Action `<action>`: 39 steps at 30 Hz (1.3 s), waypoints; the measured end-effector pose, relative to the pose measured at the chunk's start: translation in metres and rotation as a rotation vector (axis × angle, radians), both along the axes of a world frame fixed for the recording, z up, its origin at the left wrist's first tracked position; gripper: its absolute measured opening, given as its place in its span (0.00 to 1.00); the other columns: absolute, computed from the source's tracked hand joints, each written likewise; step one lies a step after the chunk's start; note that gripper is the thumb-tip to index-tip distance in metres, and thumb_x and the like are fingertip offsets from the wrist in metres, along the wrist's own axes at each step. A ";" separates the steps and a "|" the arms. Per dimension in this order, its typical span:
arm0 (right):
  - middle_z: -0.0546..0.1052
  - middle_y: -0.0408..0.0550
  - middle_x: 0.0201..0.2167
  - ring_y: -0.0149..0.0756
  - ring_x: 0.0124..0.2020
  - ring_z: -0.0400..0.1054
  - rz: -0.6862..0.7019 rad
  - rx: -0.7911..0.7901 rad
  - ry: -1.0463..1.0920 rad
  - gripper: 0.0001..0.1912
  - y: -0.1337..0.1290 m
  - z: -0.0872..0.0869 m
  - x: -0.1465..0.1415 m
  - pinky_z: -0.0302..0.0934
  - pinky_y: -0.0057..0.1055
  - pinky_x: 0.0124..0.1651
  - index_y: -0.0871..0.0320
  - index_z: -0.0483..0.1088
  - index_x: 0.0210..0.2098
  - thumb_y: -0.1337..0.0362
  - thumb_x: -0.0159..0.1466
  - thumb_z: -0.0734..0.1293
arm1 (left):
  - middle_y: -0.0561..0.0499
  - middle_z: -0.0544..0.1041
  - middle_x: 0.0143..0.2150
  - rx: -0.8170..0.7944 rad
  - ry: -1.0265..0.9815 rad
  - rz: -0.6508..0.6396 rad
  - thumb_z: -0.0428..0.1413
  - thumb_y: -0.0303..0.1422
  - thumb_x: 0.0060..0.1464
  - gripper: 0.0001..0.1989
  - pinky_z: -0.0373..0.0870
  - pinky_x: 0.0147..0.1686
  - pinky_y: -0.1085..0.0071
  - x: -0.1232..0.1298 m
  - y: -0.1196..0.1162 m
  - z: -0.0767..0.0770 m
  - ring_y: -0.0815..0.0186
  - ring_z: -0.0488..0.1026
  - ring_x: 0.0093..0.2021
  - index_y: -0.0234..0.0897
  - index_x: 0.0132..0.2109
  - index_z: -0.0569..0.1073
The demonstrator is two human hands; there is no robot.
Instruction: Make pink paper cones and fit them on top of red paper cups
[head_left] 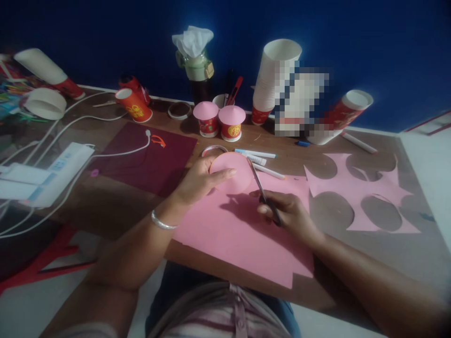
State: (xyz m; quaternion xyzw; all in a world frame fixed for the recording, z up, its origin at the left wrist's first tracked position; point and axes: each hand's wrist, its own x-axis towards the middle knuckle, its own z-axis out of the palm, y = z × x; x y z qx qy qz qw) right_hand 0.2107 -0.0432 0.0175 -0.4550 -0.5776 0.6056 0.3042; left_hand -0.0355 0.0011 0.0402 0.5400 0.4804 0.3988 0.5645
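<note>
My left hand (201, 180) pinches a round pink paper disc (234, 164), with the thumb lying across its face. Closed around the dark handles of a pair of scissors (260, 180) is my right hand (287, 209). The blades point up and away, at the right edge of the disc. Whether they are cutting into the paper I cannot tell. Below both hands lies a large pink paper sheet (239, 234). Just beyond the disc are several markers (257, 153) and a roll of tape (214, 149).
Two red paper cups with pink cone tops (206, 111) stand at the back, near a stack of white cups (276, 70). Pink paper with round holes (355, 188) lies right. Dark red paper (148, 159) and a white power strip (58, 173) with cables are left.
</note>
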 end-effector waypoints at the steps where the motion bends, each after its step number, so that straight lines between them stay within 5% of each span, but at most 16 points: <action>1: 0.69 0.40 0.19 0.28 0.22 0.61 0.001 -0.002 -0.003 0.28 0.000 0.000 0.000 0.60 0.27 0.25 0.63 0.81 0.47 0.44 0.61 0.76 | 0.44 0.82 0.44 0.000 -0.005 0.003 0.68 0.43 0.54 0.23 0.75 0.36 0.71 0.000 0.000 0.000 0.60 0.78 0.42 0.33 0.52 0.82; 5: 0.69 0.40 0.19 0.28 0.22 0.61 0.004 -0.001 -0.020 0.30 0.000 0.001 0.000 0.60 0.27 0.25 0.63 0.81 0.47 0.42 0.61 0.75 | 0.46 0.82 0.42 0.019 -0.025 0.018 0.69 0.41 0.53 0.20 0.77 0.41 0.70 0.001 0.000 0.000 0.60 0.78 0.44 0.33 0.48 0.83; 13: 0.68 0.40 0.19 0.29 0.21 0.61 -0.001 0.001 -0.040 0.31 -0.001 0.002 0.000 0.63 0.29 0.25 0.62 0.81 0.47 0.40 0.59 0.75 | 0.47 0.80 0.37 0.017 -0.012 0.033 0.69 0.43 0.52 0.18 0.77 0.37 0.69 0.002 0.000 0.001 0.60 0.77 0.39 0.35 0.45 0.82; 22: 0.68 0.40 0.18 0.29 0.20 0.62 -0.059 -0.005 -0.052 0.34 -0.004 0.008 0.003 0.63 0.29 0.24 0.61 0.81 0.45 0.36 0.58 0.75 | 0.43 0.78 0.47 0.137 0.027 -0.005 0.69 0.43 0.54 0.15 0.74 0.45 0.66 0.002 0.005 -0.017 0.58 0.74 0.48 0.34 0.41 0.82; 29: 0.68 0.39 0.18 0.29 0.19 0.62 -0.073 -0.016 -0.039 0.33 -0.005 0.008 0.002 0.62 0.30 0.24 0.62 0.80 0.45 0.37 0.58 0.75 | 0.44 0.78 0.46 0.123 0.009 -0.004 0.68 0.43 0.56 0.15 0.73 0.46 0.67 0.000 0.005 -0.017 0.60 0.74 0.47 0.34 0.41 0.81; 34: 0.69 0.39 0.19 0.29 0.20 0.60 -0.349 0.107 -0.034 0.19 0.001 0.016 0.011 0.60 0.29 0.24 0.58 0.78 0.43 0.47 0.66 0.72 | 0.46 0.79 0.42 0.091 0.009 0.039 0.68 0.43 0.55 0.16 0.73 0.38 0.70 -0.003 0.004 -0.018 0.62 0.75 0.42 0.35 0.44 0.82; 39: 0.70 0.40 0.21 0.30 0.22 0.61 -0.527 0.226 -0.070 0.12 0.012 0.018 0.022 0.58 0.28 0.25 0.55 0.75 0.38 0.53 0.67 0.72 | 0.45 0.81 0.46 0.110 -0.046 0.094 0.69 0.42 0.55 0.17 0.75 0.45 0.68 -0.001 0.004 -0.017 0.59 0.76 0.48 0.36 0.47 0.83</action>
